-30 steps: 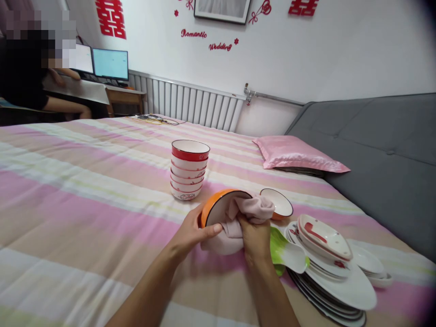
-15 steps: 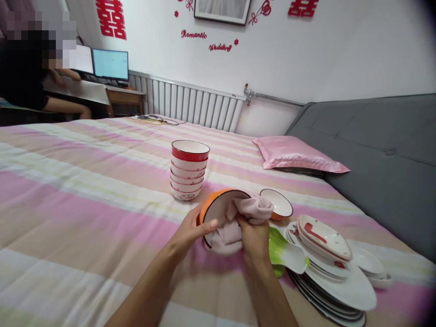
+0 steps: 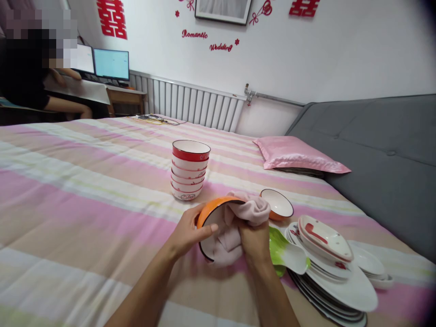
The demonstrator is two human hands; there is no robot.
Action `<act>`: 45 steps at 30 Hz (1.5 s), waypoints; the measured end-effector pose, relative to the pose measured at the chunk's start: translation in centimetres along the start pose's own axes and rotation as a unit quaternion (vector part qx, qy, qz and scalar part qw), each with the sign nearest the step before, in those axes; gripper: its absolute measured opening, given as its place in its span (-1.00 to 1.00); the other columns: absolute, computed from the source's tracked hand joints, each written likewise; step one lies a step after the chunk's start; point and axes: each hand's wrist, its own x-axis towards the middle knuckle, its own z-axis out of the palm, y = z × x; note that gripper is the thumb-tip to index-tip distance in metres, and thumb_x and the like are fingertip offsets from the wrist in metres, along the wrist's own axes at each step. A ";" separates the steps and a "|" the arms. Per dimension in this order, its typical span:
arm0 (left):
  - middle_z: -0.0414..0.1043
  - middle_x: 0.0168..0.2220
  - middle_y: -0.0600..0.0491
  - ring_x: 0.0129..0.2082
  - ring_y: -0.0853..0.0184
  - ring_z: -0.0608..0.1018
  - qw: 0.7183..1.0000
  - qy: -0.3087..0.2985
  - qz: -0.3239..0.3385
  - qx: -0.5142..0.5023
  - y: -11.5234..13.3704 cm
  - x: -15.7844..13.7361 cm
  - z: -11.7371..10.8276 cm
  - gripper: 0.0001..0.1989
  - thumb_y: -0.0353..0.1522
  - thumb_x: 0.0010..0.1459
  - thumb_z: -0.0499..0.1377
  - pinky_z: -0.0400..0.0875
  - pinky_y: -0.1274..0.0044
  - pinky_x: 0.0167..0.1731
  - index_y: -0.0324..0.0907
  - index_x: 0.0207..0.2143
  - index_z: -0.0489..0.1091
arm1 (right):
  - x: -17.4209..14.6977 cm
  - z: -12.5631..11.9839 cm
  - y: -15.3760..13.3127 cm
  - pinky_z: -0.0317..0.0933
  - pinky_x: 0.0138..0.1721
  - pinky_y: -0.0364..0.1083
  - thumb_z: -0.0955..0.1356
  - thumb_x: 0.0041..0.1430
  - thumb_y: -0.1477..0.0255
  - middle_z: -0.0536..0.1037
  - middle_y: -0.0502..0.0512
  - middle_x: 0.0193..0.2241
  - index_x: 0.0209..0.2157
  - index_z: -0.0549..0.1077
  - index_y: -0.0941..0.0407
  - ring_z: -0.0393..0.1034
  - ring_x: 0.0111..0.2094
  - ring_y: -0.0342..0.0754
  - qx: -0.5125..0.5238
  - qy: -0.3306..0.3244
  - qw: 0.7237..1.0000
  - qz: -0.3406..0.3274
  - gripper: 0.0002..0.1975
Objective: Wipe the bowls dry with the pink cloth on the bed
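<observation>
An orange bowl with a white inside and dark rim is tilted toward me above the bed. My left hand grips its left side, thumb over the rim and fingers behind. Bunched in my right hand is a pale pink cloth, pressed into the bowl and draped over its right rim. The right fingertips are hidden by the cloth. Just beyond stands a stack of bowls, the top one red outside, the lower ones white with red rims. Another orange bowl sits behind my right hand.
Right of my right hand lie a green leaf-shaped dish and a pile of plates topped by white and red dishes. A pink pillow rests by the grey headboard. A person sits at a desk, far left.
The orange bowl has turned and dipped slightly in my hands, and the cloth has shifted against its inside. The stacked bowls and plates stay in place.
</observation>
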 end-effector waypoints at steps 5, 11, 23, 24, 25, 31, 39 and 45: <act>0.44 -0.12 -0.09 -0.14 0.06 0.43 1.000 -0.012 0.001 0.002 0.0 0.0 -0.1 -0.36 -0.16 -0.03 0.22 0.33 0.39 -0.18 -0.31 0.07 0.30 | -0.1 -0.2 -0.3 0.33 -0.29 -0.13 0.39 -0.13 0.50 0.60 0.11 -0.26 -0.24 0.51 0.22 0.47 -0.24 0.05 -0.014 -0.020 0.999 -0.022 -0.69; 0.44 -0.12 -0.08 -0.14 0.07 0.42 1.000 -0.027 0.003 0.008 -0.3 0.0 -0.3 -0.37 -0.15 -0.01 0.20 0.32 0.37 -0.15 -0.30 0.08 0.30 | 0.0 -0.6 -0.1 0.35 -0.28 -0.12 0.38 -0.10 0.53 0.58 0.12 -0.18 -0.21 0.51 0.19 0.47 -0.22 0.05 -0.027 -0.060 0.997 -0.041 -0.68; 0.43 -0.23 -0.03 -0.19 0.10 0.42 0.999 -0.037 -0.004 0.036 -0.4 -0.1 -0.4 -0.41 -0.11 -0.02 0.20 0.24 0.32 -0.06 -0.27 0.01 0.37 | 0.0 -0.7 -0.5 0.33 -0.07 0.00 0.37 -0.06 0.57 0.54 0.14 -0.09 -0.15 0.51 0.13 0.45 -0.10 0.08 -0.002 -0.122 0.989 -0.081 -0.64; 0.43 -0.25 -0.03 -0.20 0.10 0.42 0.998 -0.037 -0.007 0.043 -0.3 0.0 -0.4 -0.41 -0.11 -0.02 0.19 0.24 0.32 -0.06 -0.27 0.01 0.37 | 0.0 -0.7 -0.6 0.31 -0.04 0.01 0.37 -0.06 0.58 0.53 0.14 -0.07 -0.15 0.51 0.12 0.43 -0.07 0.08 0.005 -0.131 0.988 -0.086 -0.64; 0.43 -0.26 -0.03 -0.22 0.11 0.42 0.998 -0.038 -0.009 0.050 -0.3 0.0 -0.4 -0.41 -0.11 -0.02 0.19 0.24 0.32 -0.06 -0.28 0.00 0.38 | 0.0 -0.7 -0.7 0.29 -0.01 0.01 0.36 -0.06 0.58 0.52 0.13 -0.06 -0.14 0.51 0.11 0.42 -0.05 0.08 0.009 -0.138 0.986 -0.089 -0.64; 0.44 -0.26 -0.03 -0.28 0.15 0.43 0.996 -0.042 -0.014 0.074 -0.2 0.1 -0.3 -0.41 -0.09 -0.03 0.18 0.30 0.36 -0.13 -0.27 -0.01 0.38 | 0.0 -1.0 -0.8 0.31 -0.04 0.02 0.32 -0.12 0.66 0.55 0.12 -0.10 -0.16 0.51 0.12 0.43 -0.06 0.09 -0.021 -0.148 0.984 -0.100 -0.58; 0.45 -0.28 -0.03 -0.31 0.17 0.45 0.991 -0.037 -0.015 0.128 -0.4 -0.1 -0.5 -0.44 -0.08 -0.03 0.17 0.32 0.40 -0.19 -0.26 -0.06 0.41 | 0.0 -1.2 -1.2 0.30 -0.06 -0.03 0.33 -0.12 0.64 0.57 0.10 -0.15 -0.18 0.51 0.12 0.45 -0.11 0.06 -0.050 -0.177 0.975 -0.126 -0.60; 0.49 -0.29 -0.03 -0.27 0.13 0.47 0.983 -0.041 -0.027 0.177 -0.2 -0.1 -0.5 -0.45 -0.05 -0.04 0.15 0.33 0.44 -0.23 -0.25 -0.11 0.44 | -0.2 -1.1 -1.8 0.32 -0.18 -0.08 0.34 -0.11 0.59 0.60 0.09 -0.25 -0.25 0.51 0.14 0.48 -0.23 0.04 -0.087 -0.184 0.969 -0.143 -0.70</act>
